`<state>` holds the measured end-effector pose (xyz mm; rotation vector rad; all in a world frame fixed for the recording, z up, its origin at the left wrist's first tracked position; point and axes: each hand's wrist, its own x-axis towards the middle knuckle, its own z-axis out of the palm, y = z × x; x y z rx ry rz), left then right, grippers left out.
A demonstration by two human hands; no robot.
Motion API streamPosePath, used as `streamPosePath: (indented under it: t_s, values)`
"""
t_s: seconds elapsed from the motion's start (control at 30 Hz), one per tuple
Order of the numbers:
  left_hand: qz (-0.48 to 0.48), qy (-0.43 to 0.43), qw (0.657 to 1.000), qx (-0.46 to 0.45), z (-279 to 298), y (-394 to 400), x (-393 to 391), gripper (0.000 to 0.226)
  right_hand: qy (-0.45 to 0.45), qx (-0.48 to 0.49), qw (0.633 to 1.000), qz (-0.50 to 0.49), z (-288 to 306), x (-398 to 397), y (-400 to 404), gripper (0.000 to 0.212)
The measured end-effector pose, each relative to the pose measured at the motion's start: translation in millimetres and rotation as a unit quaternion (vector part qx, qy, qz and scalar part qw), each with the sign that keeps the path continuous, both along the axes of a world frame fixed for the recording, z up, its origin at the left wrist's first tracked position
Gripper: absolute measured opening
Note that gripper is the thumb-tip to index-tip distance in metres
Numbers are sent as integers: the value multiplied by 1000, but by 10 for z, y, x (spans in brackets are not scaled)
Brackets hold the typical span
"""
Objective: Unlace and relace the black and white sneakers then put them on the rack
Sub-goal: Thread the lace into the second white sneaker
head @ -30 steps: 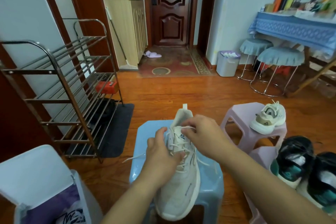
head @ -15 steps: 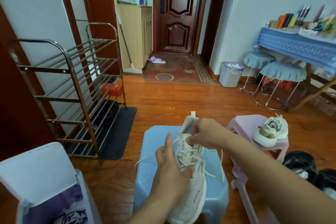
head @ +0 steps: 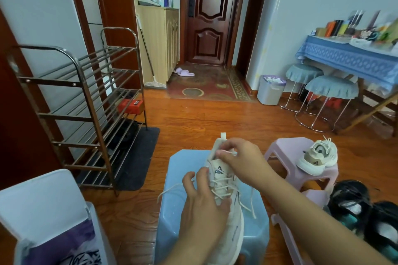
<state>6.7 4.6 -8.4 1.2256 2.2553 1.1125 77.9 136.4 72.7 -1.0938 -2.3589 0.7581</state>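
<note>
Brown metal tube shoe rack point(head: 86, 114) stands against the left wall, several slatted tiers, a red box point(head: 130, 106) on a lower tier, a dark mat point(head: 137, 157) under its foot. Blue-clothed table point(head: 353, 60) on the right with books and clutter, 2 round stools with blue-grey covers point(head: 323, 84) in front of it. Grey bin with its lid up point(head: 47, 211) at bottom left, purple liner inside.

Light blue plastic stool point(head: 172, 221) sits centre, near the person. On it lies the off-white mesh sneaker point(head: 228, 211), toe toward the person, heel tab pointing away, laces partly threaded, loose white lace ends point(head: 170, 189) trailing off both sides. Left hand point(head: 202, 204) is clamped over the midfoot, fingers curled round the upper, pinning it to the stool. Right hand point(head: 241, 161) is at the tongue top, thumb and fingers pinching a lace strand by the upper eyelets.

Pink plastic stool point(head: 288, 150) just right of the blue one carries the second off-white sneaker point(head: 316, 157), laced, resting on its sole. 2 black and teal sneakers point(head: 366, 217) sit at the lower right edge, well apart from the rack.

Grey waste bin point(head: 270, 90) near the doorway, purple slippers point(head: 184, 71) on the door rug.
</note>
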Motion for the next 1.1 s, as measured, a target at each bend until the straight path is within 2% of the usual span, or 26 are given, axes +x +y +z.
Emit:
streamPosePath:
  t_s: [0.07, 0.13, 0.27, 0.33, 0.4, 0.47, 0.53, 0.63, 0.7, 0.77, 0.87, 0.97, 1.1]
  values:
    - [-11, 35, 999, 5, 43, -27, -8, 44, 54, 46, 997, 11, -79, 154, -139, 10]
    - [-17, 82, 996, 11, 81, -37, -28, 25, 50, 84, 994, 50, -276, 304, -255, 17]
    - [-36, 179, 983, 8, 139, 24, -109, 34, -7, 147, 989, 33, -660, 380, -278, 39]
    - [-24, 166, 986, -20, 176, 25, -121, 35, -21, 167, 985, 24, -689, 354, -281, 39]
    - [-8, 192, 980, -50, 187, 1, -146, 34, -39, 186, 982, 13, -692, 380, -256, 37]
    - [6, 216, 976, -33, 172, 6, -169, 33, -66, 190, 979, -16, -675, 457, -181, 39]
    - [-5, 202, 979, -15, 151, 5, -165, 30, -51, 162, 985, -41, -633, 514, -160, 39]
    - [-27, 154, 988, 11, 103, 7, -175, 26, 60, 141, 987, -58, -568, 489, -264, 29]
    - [-14, 119, 992, 48, 95, 20, -173, 25, 93, 54, 989, -105, -545, 444, -357, 17]
    - [4, 82, 994, 73, 98, 38, -142, 26, 56, -57, 987, -142, -581, 395, -422, 26]
    - [51, 24, 996, 62, 112, 82, -120, 35, 3, -126, 981, -148, -625, 324, -481, 42]
    - [83, -13, 996, 27, 131, 130, -185, 35, -46, -142, 979, -141, -588, 317, -468, 53]
    - [75, 18, 997, 15, 174, 103, -173, 28, -79, -110, 982, -128, -532, 319, -511, 37]
